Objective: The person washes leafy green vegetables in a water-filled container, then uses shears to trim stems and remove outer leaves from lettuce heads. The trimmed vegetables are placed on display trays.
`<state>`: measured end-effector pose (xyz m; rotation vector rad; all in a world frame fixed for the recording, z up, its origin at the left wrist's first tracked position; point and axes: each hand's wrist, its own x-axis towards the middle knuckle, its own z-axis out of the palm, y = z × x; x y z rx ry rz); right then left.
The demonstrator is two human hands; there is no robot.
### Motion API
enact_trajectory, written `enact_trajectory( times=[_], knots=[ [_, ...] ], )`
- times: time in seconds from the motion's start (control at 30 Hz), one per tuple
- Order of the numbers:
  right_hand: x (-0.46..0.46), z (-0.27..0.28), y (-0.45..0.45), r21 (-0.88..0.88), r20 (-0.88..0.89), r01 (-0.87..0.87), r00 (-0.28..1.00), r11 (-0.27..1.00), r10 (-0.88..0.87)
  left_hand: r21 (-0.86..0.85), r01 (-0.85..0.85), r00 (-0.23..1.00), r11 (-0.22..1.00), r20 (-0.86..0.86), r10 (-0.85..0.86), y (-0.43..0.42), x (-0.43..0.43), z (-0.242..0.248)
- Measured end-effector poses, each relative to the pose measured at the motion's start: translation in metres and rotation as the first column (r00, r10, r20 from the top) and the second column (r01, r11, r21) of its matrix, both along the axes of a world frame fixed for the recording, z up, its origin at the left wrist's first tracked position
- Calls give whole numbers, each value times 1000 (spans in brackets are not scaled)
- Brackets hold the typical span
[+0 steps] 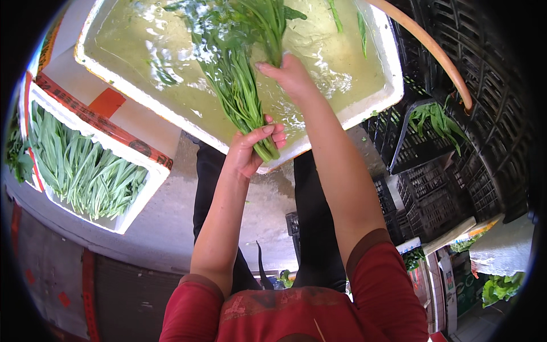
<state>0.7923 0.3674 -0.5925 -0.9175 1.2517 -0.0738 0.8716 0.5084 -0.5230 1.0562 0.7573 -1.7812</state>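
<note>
A white foam box of yellowish water takes up the top of the view. My left hand is closed around the stem ends of a bunch of leafy greens, over the box's near rim; its leaves reach away into the water. To the right, my right hand grips a second bunch of greens by its lower stems at the water's surface, thumb showing and fingertips partly hidden. Loose green pieces float near the right wall, and more lie in the water to the left.
At left, a foam box packed with leafy greens sits beside a taped box. Black plastic crates stand at right, one with loose greens on it. An orange-brown hose curves over the water box's right corner.
</note>
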Motion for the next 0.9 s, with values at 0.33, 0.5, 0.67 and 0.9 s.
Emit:
enact_trajectory(
  times=[0.33, 0.5, 0.67, 0.9],
  knots=[
    [-66, 23, -4, 389, 188, -283, 956, 876, 225, -128, -90, 952, 988, 281, 123, 9, -20, -15],
    [-90, 35, 33, 462, 97, -410, 905, 787, 415, 31, -58, 917, 998, 396, 41, 9, -48, -22],
    [-97, 42, 48, 255, 206, -538, 842, 804, 498, -42, -50, 939, 998, 337, 62, 13, -49, -26],
    [-54, 73, 57, 267, 39, -341, 938, 901, 344, 12, -126, 955, 992, 273, 118, 12, -53, -29]
  ],
)
